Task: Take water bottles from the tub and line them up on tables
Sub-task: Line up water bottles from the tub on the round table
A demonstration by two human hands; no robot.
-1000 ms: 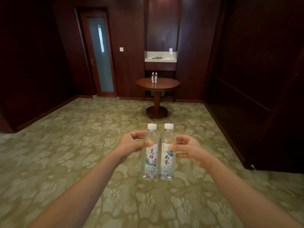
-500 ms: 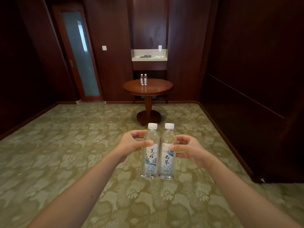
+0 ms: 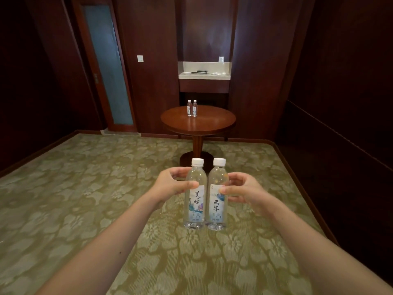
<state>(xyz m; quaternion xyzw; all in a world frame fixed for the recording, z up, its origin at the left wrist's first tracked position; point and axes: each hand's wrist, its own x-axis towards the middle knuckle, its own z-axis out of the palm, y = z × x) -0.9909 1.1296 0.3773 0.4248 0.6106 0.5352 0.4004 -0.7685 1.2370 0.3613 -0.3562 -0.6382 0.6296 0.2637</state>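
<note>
I hold two clear water bottles with white caps upright, side by side and touching, in front of me above the carpet. My left hand grips the left bottle at its shoulder. My right hand grips the right bottle the same way. Ahead stands a round wooden pedestal table. Two more small bottles stand close together on its far left part. No tub is in view.
Green floral carpet covers the floor between me and the table. Dark wood panelled walls close the room on the right and back. A frosted glass door is at the back left. A pale counter niche sits behind the table.
The table has grown larger and come closer in the view, and the view has swung so the door lies further left. Both hands keep the same grip on the bottles.
</note>
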